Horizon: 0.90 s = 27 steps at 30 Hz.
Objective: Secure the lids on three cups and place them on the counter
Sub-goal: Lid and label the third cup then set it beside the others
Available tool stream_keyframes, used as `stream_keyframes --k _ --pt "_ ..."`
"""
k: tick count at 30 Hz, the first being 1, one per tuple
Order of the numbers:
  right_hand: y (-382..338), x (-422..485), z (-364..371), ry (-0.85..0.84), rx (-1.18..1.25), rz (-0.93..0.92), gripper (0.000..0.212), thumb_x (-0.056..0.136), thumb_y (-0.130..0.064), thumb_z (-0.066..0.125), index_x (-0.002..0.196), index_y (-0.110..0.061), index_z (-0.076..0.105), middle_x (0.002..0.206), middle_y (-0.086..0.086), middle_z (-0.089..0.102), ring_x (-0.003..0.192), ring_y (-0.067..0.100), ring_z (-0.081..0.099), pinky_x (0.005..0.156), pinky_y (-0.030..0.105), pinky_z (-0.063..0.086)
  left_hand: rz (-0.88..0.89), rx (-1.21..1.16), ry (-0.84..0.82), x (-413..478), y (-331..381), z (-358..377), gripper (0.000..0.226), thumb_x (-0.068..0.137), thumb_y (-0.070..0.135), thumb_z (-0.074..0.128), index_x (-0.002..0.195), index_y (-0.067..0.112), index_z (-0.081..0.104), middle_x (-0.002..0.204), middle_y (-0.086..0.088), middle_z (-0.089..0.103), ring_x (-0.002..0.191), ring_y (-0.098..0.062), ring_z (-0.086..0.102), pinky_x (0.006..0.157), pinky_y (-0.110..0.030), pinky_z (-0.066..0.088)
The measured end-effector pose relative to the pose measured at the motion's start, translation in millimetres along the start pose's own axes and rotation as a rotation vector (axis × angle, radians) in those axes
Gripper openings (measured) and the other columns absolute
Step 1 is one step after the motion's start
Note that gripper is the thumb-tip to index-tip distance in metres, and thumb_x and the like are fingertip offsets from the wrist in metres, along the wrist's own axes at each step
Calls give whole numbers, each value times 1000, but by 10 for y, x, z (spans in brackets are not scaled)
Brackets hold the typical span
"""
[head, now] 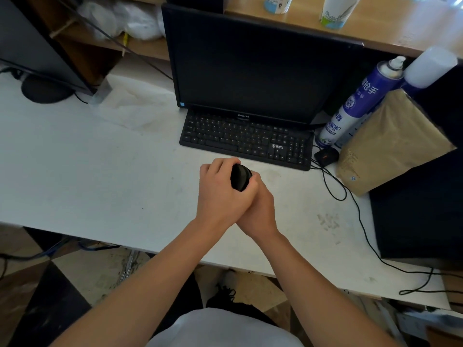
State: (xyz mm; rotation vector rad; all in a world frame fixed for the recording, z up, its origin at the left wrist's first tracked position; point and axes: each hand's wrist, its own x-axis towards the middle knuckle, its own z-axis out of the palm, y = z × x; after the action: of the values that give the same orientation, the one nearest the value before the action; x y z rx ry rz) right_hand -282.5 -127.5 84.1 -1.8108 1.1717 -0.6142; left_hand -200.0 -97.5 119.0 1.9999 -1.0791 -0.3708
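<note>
Just in front of the keyboard, over the white bench, both hands are wrapped around a black lid: left hand fingers curled over it, right hand gripping underneath. Two printed cups sit on the wooden shelf behind the monitor.

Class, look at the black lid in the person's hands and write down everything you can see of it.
The black lid is round, dark and slightly glossy, probably plastic. Only part of its top and rim shows. It is tilted on edge, facing the right and the camera, above the white desk just in front of the keyboard. The left hand wraps over it from the left, fingers curled around its upper rim; the right hand grips from below. Whether a cup sits beneath it is hidden by the hands.
</note>
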Motion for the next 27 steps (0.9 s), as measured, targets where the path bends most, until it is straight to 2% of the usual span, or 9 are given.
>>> stream_keyframes --k 3,6,11,19,21,24,27 --pt "-90 44 -98 -6 23 -38 51 76 -25 82 114 -39 51 106 -20 64 98 2 64 81 22 55 32 -14 53 38 38 -37 47 75 43 68 117 23 63 112 11 62 106 -14 48 86 -20 42" --pt "-127 70 -163 -45 68 -47 57 74 -21 86 115 -37 49 102 -23 63 97 -2 64 79 17 54 73 -25 58 76 63 -61 44 73 38 72 113 22 65 109 11 62 104 -14 51 86 -18 42" --pt "-130 117 -192 -52 129 -28 61 71 -17 87 116 -34 49 102 -21 65 94 -3 64 76 16 54 127 -17 32 117 70 -92 46 72 38 72 114 21 66 110 9 64 105 -13 52 87 -15 40" --pt "-63 92 -140 -60 151 -28 61 70 -22 86 118 -32 50 101 -20 65 94 1 66 78 23 57 166 -21 -21 121 -8 -113 47 72 38 71 114 19 67 110 9 65 107 -15 53 90 -22 46" --pt "-48 86 -136 -76 137 -22 61 70 -21 87 117 -32 50 100 -21 65 93 -3 65 75 18 55 176 -17 -39 113 -35 -117 48 72 38 72 116 19 67 111 8 65 107 -14 53 91 -22 46" --pt "-28 99 -128 -115 150 16 59 70 -22 87 117 -29 52 101 -21 65 94 -6 64 76 15 54 212 -2 -101 145 -70 -147 48 73 38 72 117 19 66 112 8 64 107 -14 53 92 -22 46" --pt "40 120 -124 -222 240 114 56 70 -15 84 120 -23 60 104 -12 71 97 2 68 79 24 56 269 21 -291 238 -165 -198 51 77 45 69 122 22 64 116 9 62 110 -12 52 95 -25 47"
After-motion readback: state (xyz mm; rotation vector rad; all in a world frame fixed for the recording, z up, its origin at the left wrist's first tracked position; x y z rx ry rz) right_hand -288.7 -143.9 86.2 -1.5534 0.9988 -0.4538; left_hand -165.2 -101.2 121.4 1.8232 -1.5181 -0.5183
